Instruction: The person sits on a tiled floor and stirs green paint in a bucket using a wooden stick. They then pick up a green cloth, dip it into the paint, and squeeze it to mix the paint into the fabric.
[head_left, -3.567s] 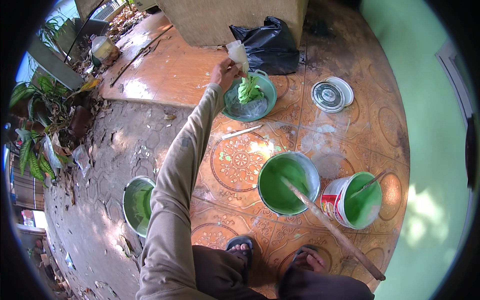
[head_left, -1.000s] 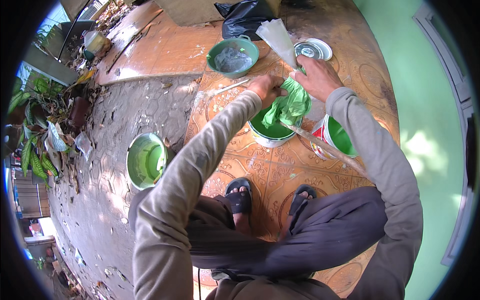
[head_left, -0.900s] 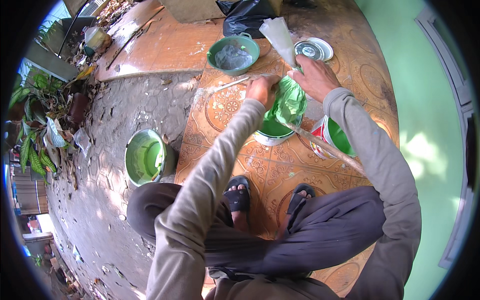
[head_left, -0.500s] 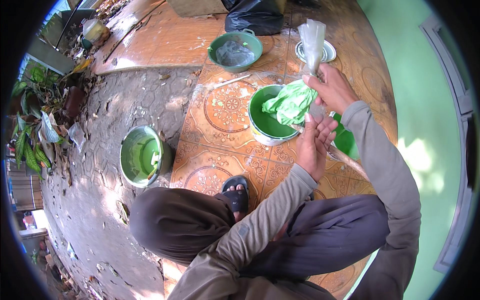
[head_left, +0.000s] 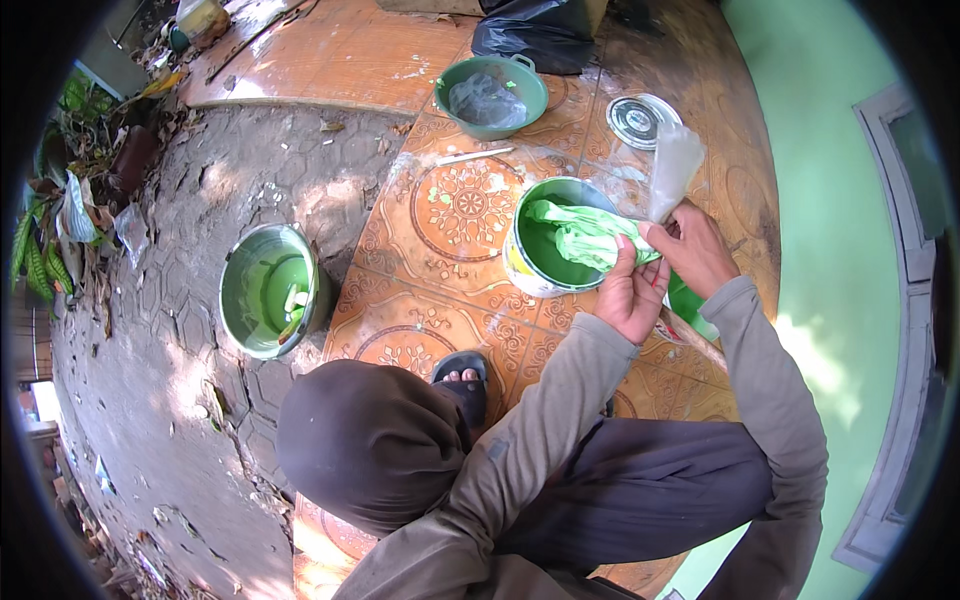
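Right now both hands, left hand (head_left: 628,295) and right hand (head_left: 697,247), are gripping a green-smeared plastic bag (head_left: 585,237) over the green paint bucket (head_left: 548,250), likely dripping onto the tiled floor (head_left: 430,290) if it is slipping.

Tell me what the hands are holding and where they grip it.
Both hands, left and right, pinch a paint-smeared clear plastic bag at its neck, its green end lying over the green paint bucket.

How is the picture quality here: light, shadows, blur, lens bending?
Head view: strong fisheye, a black rim rings the frame and the door edge curves. Daylight is dappled, with bright patches on the green wall and tiled floor and leaf shadows on the paving. Both hands, left hand and right hand, and the green-stained plastic bag look sharp; no motion blur.
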